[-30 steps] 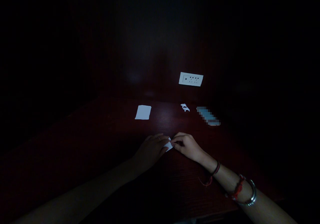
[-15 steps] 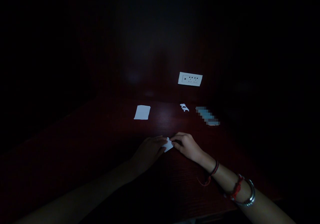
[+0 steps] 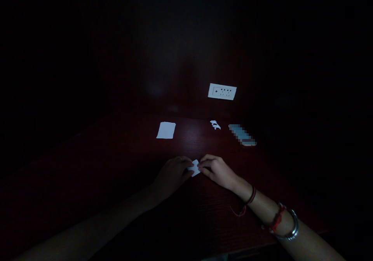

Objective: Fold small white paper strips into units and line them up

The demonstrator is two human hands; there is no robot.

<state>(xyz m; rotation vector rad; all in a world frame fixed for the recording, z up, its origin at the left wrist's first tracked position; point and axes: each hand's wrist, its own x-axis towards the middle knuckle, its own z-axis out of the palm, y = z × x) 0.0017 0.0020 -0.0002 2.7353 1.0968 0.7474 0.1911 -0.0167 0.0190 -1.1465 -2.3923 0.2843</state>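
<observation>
While most of the room sinks into darkness, a pool of dim light falls on a dark red table (image 3: 190, 142) and on the wall (image 3: 177, 66) behind it. A white socket plate (image 3: 222, 91) sits on that wall, right of centre. On the far part of the table, to the left, lies a stack of paper (image 3: 166, 130), its sheets slightly uneven along the top edge. Some crumpled or folded bits of paper (image 3: 216, 126) lie below the socket plate, and to their right a flat phone (image 3: 242, 135) lies at a slant, its face blurred into squares. All of these lie beyond the hands, well apart from them, so only fingers cover parts of the small paper (image 3: 195, 168) at the near middle of the table.

The left hand (image 3: 176, 173), in shadow and with a ring on one finger, holds the left side of this paper, thumb and fingers set a narrow gap apart. The right hand (image 3: 218, 170) touches its right edge with bent fingers, the thumb close below them. Whether the right fingertips pinch it or merely press on it, I cannot tell. On the right arm are a dark cord (image 3: 253, 195), a red bracelet (image 3: 278, 218) and a silver bangle (image 3: 295, 226).
</observation>
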